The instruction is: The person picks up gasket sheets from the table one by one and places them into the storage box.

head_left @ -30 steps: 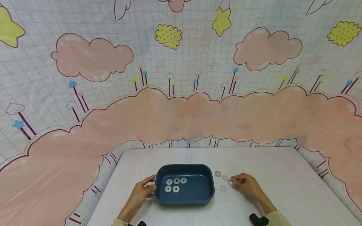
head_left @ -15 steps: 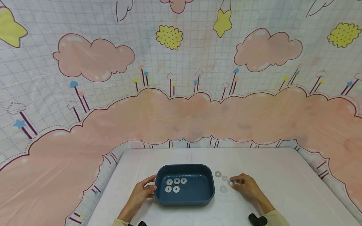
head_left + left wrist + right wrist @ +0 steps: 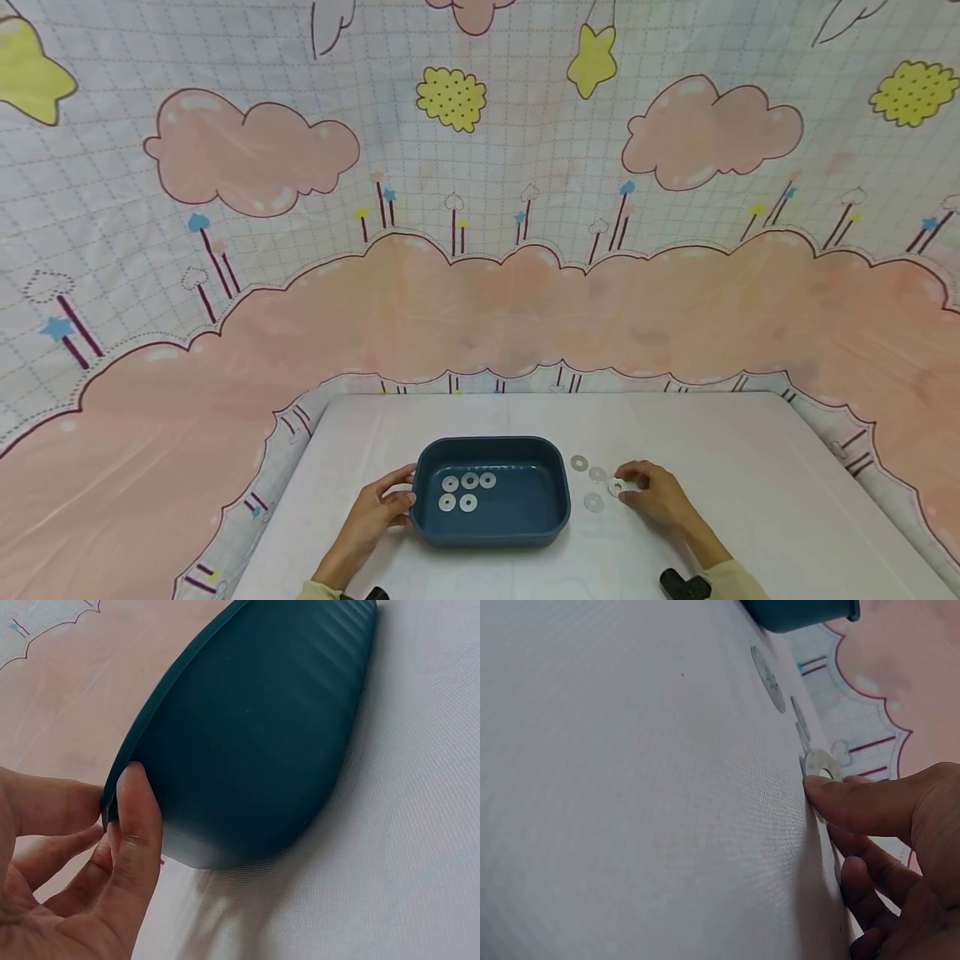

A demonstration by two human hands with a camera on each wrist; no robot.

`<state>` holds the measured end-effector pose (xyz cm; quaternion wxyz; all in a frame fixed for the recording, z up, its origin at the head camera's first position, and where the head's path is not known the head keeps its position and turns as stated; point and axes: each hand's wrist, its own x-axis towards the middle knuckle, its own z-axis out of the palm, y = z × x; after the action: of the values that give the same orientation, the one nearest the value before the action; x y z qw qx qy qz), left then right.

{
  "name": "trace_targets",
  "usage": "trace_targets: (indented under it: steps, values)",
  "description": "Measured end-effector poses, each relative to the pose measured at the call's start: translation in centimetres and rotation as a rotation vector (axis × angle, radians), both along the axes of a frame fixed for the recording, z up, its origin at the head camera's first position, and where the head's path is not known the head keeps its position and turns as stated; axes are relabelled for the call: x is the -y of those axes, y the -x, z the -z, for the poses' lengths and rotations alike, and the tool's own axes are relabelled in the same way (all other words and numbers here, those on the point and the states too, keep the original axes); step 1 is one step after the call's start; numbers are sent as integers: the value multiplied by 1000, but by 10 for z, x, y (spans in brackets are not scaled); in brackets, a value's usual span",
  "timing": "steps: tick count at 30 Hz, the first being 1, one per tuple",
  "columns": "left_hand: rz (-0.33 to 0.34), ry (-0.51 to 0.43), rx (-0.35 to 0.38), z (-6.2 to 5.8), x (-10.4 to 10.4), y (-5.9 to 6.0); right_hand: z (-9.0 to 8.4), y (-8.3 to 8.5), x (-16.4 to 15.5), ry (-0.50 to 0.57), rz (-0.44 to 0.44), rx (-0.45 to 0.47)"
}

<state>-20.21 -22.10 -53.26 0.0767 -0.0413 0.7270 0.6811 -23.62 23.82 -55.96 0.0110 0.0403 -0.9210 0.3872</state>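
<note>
A dark blue rectangular tub (image 3: 525,525) stands on the table. My left hand (image 3: 372,510) pinches its left rim, the thumb (image 3: 137,802) on the outer wall in the left wrist view. Inside, several flat metal washers (image 3: 447,502) lie in two rows toward the left. To the right of the tub, my right hand (image 3: 658,496) pinches a washer (image 3: 823,760) by its edge between thumb and fingers; it is tipped up from the tabletop in the right wrist view. Three more washers, one of them a near one (image 3: 594,502), lie flat between that hand and the tub.
A white cloth covers the table (image 3: 750,467). Behind it and along both sides hangs a printed curtain (image 3: 487,308) with clouds and stars. Black wrist devices (image 3: 684,585) sit at both sleeves.
The right hand's washer has been lifted at its edge and shifted slightly right, away from the neighbouring washer. The left hand and the tub stay where they were.
</note>
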Motion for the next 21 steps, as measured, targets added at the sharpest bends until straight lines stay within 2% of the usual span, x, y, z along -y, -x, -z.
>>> trace_targets:
  steps: [9, 16, 21]
  values:
    - [8, -16, -2, -1, 0, -1, -1, -1, -2, 78, -7, 16]
    - [11, -11, -9, 1, 1, 0, -10, -2, -1, 119, 9, 15]
    - [4, -13, -4, 1, 1, 1, -17, -2, 0, 202, 21, 75]
